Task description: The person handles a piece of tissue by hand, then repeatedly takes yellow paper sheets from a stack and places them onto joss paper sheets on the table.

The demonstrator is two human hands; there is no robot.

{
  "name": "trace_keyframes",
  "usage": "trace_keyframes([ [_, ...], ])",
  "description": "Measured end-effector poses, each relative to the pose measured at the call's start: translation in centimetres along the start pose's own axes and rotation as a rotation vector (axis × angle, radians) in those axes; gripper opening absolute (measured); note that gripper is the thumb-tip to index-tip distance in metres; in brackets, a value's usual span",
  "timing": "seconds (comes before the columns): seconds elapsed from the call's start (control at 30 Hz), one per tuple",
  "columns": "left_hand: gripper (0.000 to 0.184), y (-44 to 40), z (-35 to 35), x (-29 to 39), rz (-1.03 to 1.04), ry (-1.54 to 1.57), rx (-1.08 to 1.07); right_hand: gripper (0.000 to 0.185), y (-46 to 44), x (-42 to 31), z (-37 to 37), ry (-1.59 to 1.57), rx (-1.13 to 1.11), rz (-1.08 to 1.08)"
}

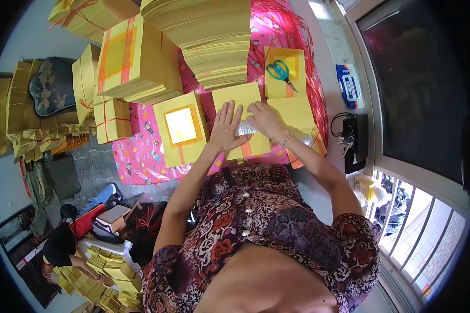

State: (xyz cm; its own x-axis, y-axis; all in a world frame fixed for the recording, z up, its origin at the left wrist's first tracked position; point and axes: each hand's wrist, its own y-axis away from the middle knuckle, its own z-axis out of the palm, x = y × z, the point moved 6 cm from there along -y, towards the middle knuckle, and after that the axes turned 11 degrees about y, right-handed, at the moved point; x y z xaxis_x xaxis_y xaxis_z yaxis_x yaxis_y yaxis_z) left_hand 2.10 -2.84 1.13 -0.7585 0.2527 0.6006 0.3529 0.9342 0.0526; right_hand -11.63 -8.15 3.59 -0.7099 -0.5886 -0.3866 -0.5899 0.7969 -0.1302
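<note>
A yellow paper sheet [236, 94] with an orange band and a silver foil patch [246, 128] lies in front of me on the pink cloth. My left hand [225, 129] rests flat on the sheet, its fingers stretched out and the thumb beside the foil. On the sheet's right part, my right hand [265, 120] has its fingers bent inward above the foil; whatever they pinch is hidden. Left of the sheet lies another yellow paper [161, 111] with a shiny square in an orange frame. To the right is a further plain yellow sheet [296, 110].
Teal-handled scissors [280, 71] lie on a yellow paper at the back right, near red string [312, 68]. Tall yellow paper stacks [214, 52] stand behind. A wipes pack [348, 86] is by the window. Another person's arm [86, 267] is at lower left.
</note>
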Motion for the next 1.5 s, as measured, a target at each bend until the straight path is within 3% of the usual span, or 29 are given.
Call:
trace_keyframes([
  [0.17,0.096,0.0,-1.2,-0.8,0.034,0.194,0.050,0.028,-0.2,-0.6,-1.2,0.131,-0.007,-0.178],
  [0.23,0.082,-0.2,-2.0,-1.1,0.082,0.276,0.122,0.026,-0.4,-0.4,-0.9,0.192,0.006,-0.254],
  [0.27,0.082,-0.2,-2.1,-1.2,0.084,0.276,0.119,0.024,-0.4,-0.5,-0.7,0.253,0.020,-0.329],
  [0.37,0.058,-0.3,-4.0,0.2,0.107,0.094,0.253,0.022,-1.2,0.0,-1.2,0.236,0.080,-0.375],
  [0.5,0.048,-1.2,-4.3,-0.3,0.088,0.008,0.372,0.023,-1.9,-0.6,-3.2,0.207,0.061,-0.345],
  [0.6,0.048,-1.4,-5.5,0.8,0.130,-0.041,0.451,0.030,-2.0,-0.4,-5.3,0.071,0.069,-0.152],
  [0.67,0.048,-1.7,-5.8,1.4,0.153,-0.052,0.478,0.049,-1.5,0.9,-7.3,0.124,0.348,0.107],
  [0.7,0.051,-1.7,-6.3,2.2,0.171,-0.060,0.497,0.049,-1.3,1.5,-7.0,0.124,0.349,0.112],
  [0.77,0.053,-2.1,-6.6,3.8,0.194,-0.064,0.513,0.048,-0.1,6.0,-4.5,-0.310,0.132,0.560],
  [0.8,0.056,-2.4,-6.3,4.6,0.228,-0.052,0.496,0.048,0.5,6.3,-5.1,-0.308,0.136,0.567],
  [0.87,0.059,-2.7,-5.7,6.2,0.267,-0.036,0.475,0.047,2.2,6.9,-4.7,-0.808,-0.013,0.692],
  [0.93,0.064,-2.9,-4.5,7.6,0.288,0.002,0.392,0.043,3.9,8.9,-4.3,-0.818,-0.006,0.695],
  [1.07,0.058,-1.4,-4.0,9.0,0.275,0.209,0.426,0.043,7.3,11.9,-6.3,-0.658,0.054,0.681],
  [1.3,0.056,2.2,-2.0,6.0,0.208,0.199,0.325,0.040,12.3,16.3,-4.7,-0.587,0.028,0.775],
  [1.5,0.049,2.9,-1.0,4.6,0.142,0.230,0.270,0.043,12.5,15.8,-3.3,-0.328,0.127,0.634],
])
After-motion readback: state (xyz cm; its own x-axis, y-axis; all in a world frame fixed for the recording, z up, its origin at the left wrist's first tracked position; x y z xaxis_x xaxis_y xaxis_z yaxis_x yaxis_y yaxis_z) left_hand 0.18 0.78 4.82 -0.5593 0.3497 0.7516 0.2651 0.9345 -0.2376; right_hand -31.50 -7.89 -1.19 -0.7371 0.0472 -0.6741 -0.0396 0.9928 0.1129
